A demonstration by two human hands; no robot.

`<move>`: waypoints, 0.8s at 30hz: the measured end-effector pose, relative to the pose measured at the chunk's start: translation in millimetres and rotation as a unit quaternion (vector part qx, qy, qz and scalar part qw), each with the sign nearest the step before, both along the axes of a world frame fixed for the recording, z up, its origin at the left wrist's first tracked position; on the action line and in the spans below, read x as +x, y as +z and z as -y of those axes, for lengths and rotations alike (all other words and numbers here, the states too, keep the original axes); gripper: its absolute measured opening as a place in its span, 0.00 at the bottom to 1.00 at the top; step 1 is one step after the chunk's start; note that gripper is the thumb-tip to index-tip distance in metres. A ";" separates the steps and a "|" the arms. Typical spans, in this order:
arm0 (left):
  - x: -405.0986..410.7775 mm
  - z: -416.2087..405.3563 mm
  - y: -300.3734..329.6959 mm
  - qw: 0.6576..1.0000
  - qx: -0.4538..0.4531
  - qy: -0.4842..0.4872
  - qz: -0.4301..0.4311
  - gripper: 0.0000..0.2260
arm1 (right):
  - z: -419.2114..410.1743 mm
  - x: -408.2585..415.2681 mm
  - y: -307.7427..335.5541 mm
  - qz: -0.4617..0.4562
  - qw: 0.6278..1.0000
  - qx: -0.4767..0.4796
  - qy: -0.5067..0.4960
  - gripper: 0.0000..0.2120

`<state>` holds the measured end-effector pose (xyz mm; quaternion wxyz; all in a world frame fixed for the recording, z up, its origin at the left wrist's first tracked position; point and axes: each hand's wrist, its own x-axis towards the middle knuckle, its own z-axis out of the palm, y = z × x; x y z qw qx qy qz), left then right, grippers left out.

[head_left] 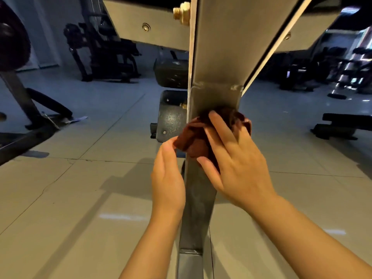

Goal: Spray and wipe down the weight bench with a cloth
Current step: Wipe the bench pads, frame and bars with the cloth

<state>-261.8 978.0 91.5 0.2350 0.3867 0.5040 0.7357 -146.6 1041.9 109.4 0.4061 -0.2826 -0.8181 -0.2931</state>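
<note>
Head view, looking low along a gym floor and up the underside of a weight bench. At 9 o'clock: a dark machine frame (pixel 26 109) with a slanted foot, standing on the tiled floor (pixel 96 150); further dark gym equipment (pixel 104 55) at 11 o'clock, well apart from the work. Left of centre: left hand (pixel 168 176), fingers relaxed and mostly straight, its fingertips touching or lightly pinching the hanging left edge of the cloth; which of the two cannot be told. Likely purpose: to keep the loose end gathered beside the post. Centre, running from 6 to 12 o'clock: the weight bench's metal support post (pixel 213 57), flat-faced, with a brass-coloured bolt (pixel 182 12) at 12 o'clock and a black plastic bracket (pixel 171 115) just left of it. On the post, at centre: dark red cloth (pixel 193 141), bunched, pressed against the metal just below a weld seam. Right of centre: right hand (pixel 235 160), fingers spread flat over the cloth, pressing it to the post's face; held so, by judgement, to give broad contact for wiping. No spray bottle in view. At 3 o'clock: a low black bench (pixel 342 125) and machines behind, blurred. Step in hand, judged: wiping the frame.
</note>
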 end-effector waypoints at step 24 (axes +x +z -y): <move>-21.4 -11.1 -18.8 0.996 -0.069 0.037 0.047 0.10 | -53.1 -22.2 78.7 0.313 0.923 0.224 0.029 0.22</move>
